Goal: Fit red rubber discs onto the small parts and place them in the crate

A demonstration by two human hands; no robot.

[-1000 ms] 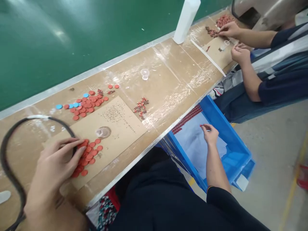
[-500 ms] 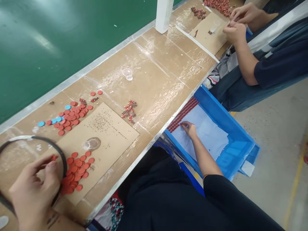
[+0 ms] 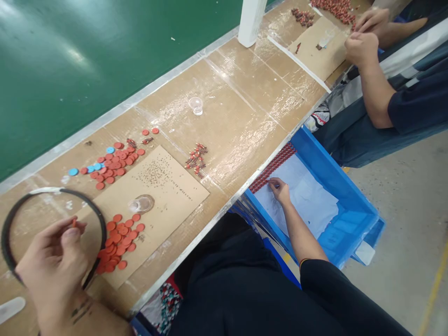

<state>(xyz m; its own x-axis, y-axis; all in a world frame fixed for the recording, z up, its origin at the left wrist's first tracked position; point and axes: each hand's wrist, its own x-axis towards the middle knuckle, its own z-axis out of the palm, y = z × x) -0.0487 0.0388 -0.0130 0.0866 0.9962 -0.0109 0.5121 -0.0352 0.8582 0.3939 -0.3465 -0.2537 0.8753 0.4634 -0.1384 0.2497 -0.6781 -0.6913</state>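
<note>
Pinching a small red part [image 3: 74, 223] in the left hand [image 3: 52, 266], just above orange-red discs [image 3: 119, 242] on a cardboard sheet [image 3: 175, 196]; reaching the almost closed right hand [image 3: 281, 191], its hold unclear, beside rows of red parts [image 3: 273, 167] in a blue crate [image 3: 350, 200].

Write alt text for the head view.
The left hand pinches a red piece over a cardboard sheet by red discs; the right hand rests on white paper in a blue bin beside rows of red pieces. A co-worker sits farther along.
</note>
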